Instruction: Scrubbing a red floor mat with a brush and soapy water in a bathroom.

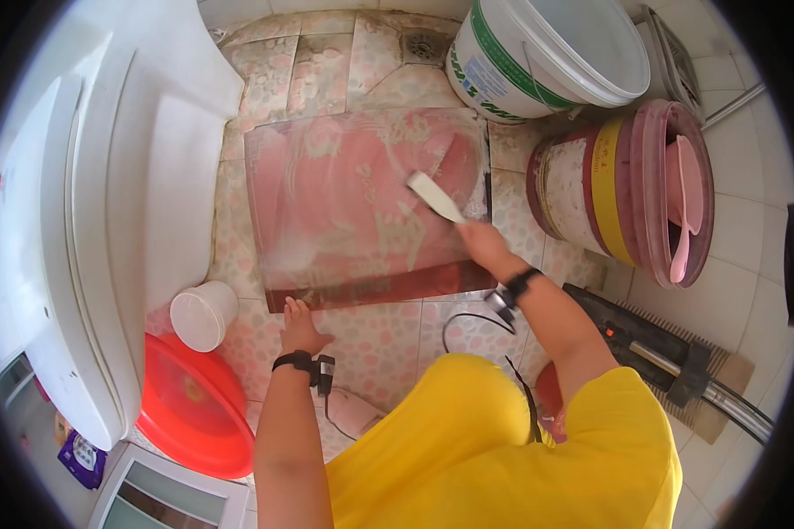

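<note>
A red rectangular mat or panel (344,198) with pale gold patterns and characters lies on the tiled floor, with a whitish film over much of it. My right hand (486,246) is closed around the handle of a pale brush (437,197), whose head rests on or just over the panel's upper right part. The brush's underside is hidden. My left hand (301,329) lies at the panel's lower left corner, fingertips on its near edge and thumb spread out. Both wrists wear black straps with small devices and cables.
A white bucket (503,73) and a dark red bucket (569,192) with a pink scoop (685,205) stand at the right. A broom-like tool (668,364) lies below them. White tub (205,316), red basin (192,410) and a large white fixture (178,165) border the left.
</note>
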`<state>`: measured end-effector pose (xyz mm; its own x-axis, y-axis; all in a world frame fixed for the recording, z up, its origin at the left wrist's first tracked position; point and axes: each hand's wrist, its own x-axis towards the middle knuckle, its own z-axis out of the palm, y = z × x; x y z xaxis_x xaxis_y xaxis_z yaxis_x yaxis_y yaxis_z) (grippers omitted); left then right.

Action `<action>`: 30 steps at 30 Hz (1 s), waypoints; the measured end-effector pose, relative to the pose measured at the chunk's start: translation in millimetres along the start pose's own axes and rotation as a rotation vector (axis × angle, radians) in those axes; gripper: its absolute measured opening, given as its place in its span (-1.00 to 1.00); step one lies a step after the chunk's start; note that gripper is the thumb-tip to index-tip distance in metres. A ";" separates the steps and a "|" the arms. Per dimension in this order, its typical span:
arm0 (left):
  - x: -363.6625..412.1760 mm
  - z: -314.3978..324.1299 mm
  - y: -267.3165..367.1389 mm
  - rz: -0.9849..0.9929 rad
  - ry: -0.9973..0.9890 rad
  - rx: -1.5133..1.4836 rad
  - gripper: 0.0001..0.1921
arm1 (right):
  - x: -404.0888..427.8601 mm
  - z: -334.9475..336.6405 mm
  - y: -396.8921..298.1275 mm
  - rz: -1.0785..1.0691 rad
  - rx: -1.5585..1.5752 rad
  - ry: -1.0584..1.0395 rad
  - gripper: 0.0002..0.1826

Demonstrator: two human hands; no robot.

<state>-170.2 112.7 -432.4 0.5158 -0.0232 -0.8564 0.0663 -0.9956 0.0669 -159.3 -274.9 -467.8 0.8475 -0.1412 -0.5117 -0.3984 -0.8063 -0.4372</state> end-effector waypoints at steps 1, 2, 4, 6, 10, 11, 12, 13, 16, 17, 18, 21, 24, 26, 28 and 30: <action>-0.8 -0.1 2.8 0.014 0.018 0.005 0.07 | -19.3 -19.5 17.3 0.067 -0.033 -0.075 -0.57; -2.9 -1.5 6.1 0.028 0.039 0.014 0.08 | -24.8 -31.1 45.1 0.143 -0.118 0.005 -0.58; -2.6 -3.3 13.1 0.023 0.039 0.019 0.08 | -5.7 -39.3 68.2 0.130 -0.288 0.123 -0.54; -4.1 -1.6 14.8 0.015 0.037 0.031 0.09 | 45.6 -54.4 54.8 0.047 -0.203 0.247 -0.51; 4.4 7.0 16.6 0.048 0.048 0.047 0.11 | 111.5 -30.7 -13.5 0.005 -0.031 0.252 -0.55; 2.4 10.9 3.3 0.051 0.065 0.032 0.11 | 89.5 -16.4 -46.7 0.001 0.032 0.144 -0.58; 2.1 9.9 2.5 0.054 0.059 0.027 0.11 | 59.5 -2.7 -45.5 -0.029 0.062 0.101 -0.57; 1.5 5.9 2.3 0.038 0.029 0.035 0.11 | 22.9 13.6 -41.1 -0.054 0.089 0.057 -0.57; 0.7 -0.6 1.9 0.025 0.003 0.033 0.11 | -71.4 14.5 30.5 0.070 -0.142 -0.109 -0.55; 2.8 0.5 4.0 0.040 0.010 0.030 0.11 | -91.0 2.8 59.2 0.118 -0.193 -0.128 -0.54; 3.3 1.1 4.2 0.045 0.028 0.031 0.11 | -95.2 -16.2 74.7 0.176 -0.298 -0.093 -0.54; -0.5 -0.9 10.8 0.026 0.045 0.011 0.12 | -75.7 -45.2 42.6 0.203 -0.353 -0.083 -0.53; 1.7 -0.5 18.1 0.007 0.020 0.025 0.13 | -40.0 -3.9 -14.2 -0.242 -0.246 -0.125 -0.63; 3.6 1.8 15.8 -0.001 0.021 0.042 0.13 | -28.0 33.0 -88.3 -0.333 -0.265 -0.303 -0.64; 5.5 3.2 8.9 0.003 -0.017 0.057 0.12 | -25.0 61.1 -131.7 -0.367 -0.241 -0.335 -0.63; 8.1 2.1 5.1 0.033 -0.018 0.059 0.11 | -27.4 69.6 -146.1 -0.508 -0.351 -0.405 -0.62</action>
<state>-167.5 107.2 -440.1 0.5012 -0.0570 -0.8634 -0.0014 -0.9979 0.0650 -148.7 -113.3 -441.4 0.6748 0.4667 -0.5717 0.2020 -0.8619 -0.4651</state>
